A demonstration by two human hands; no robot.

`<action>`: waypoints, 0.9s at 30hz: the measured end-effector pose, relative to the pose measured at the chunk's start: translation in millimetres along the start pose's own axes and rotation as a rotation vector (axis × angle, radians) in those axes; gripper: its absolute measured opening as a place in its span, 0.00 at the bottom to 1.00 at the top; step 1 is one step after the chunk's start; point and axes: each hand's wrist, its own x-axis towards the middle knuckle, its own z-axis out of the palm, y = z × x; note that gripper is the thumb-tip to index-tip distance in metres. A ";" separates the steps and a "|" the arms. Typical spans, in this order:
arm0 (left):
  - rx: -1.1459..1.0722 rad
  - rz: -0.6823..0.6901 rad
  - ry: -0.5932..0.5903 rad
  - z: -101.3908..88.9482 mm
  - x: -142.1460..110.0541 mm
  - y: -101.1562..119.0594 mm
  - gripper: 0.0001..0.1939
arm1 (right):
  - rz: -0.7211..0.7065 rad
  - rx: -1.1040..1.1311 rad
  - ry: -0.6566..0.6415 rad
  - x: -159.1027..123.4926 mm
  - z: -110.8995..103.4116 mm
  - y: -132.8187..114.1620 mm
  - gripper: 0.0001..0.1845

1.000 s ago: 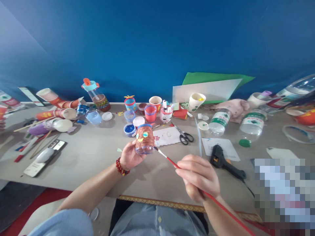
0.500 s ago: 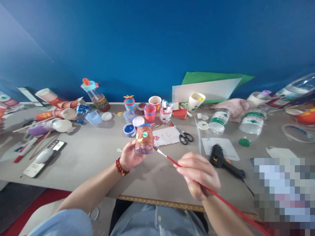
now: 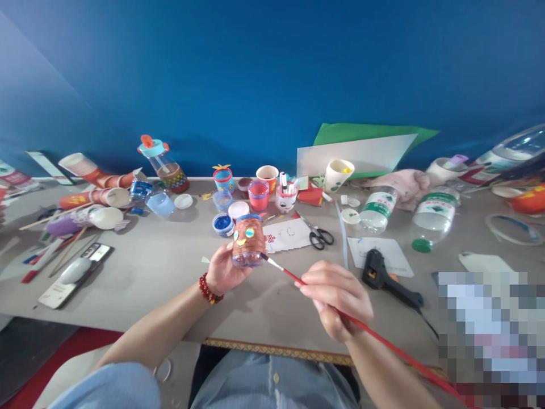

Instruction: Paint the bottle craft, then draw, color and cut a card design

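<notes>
My left hand wraps round a small clear plastic cup and holds it above the table. Brown paint covers most of its side, with a clear band near the bottom, a blue rim, and paper eyes and a yellow mouth stuck on. My right hand pinches a long red paintbrush, its dark bristles at the lower right side of the cup. Whether the bristles touch the wall is hard to tell. Just behind the cup stand an open pot of blue paint and a white lid.
Scissors lie on drawn paper right of the cup. A black glue gun with a cord is beyond my right hand. Plastic bottles stand at right. At left lie a phone, paper cups and sticks. A blue wall closes off the back.
My right hand has shifted slightly left, bringing the paintbrush along the lower side of the cup. The left hand and cup stay almost where they were.
</notes>
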 end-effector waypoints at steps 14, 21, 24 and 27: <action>-0.023 -0.002 -0.032 0.3 0.7 0.2 0.24 | 0.052 0.021 0.057 0.1 1.1 -1.2 0.16; -0.011 0.016 0.009 -3.2 1.4 -1.0 0.21 | 0.144 0.109 0.043 -5.8 1.3 -1.7 0.18; -0.011 0.016 0.008 -3.1 1.5 -1.0 0.23 | 0.180 0.116 0.049 -12.4 0.6 0.6 0.17; 0.000 0.006 0.000 -2.5 1.5 -1.0 0.23 | 0.175 0.121 0.087 -17.8 -0.2 2.6 0.18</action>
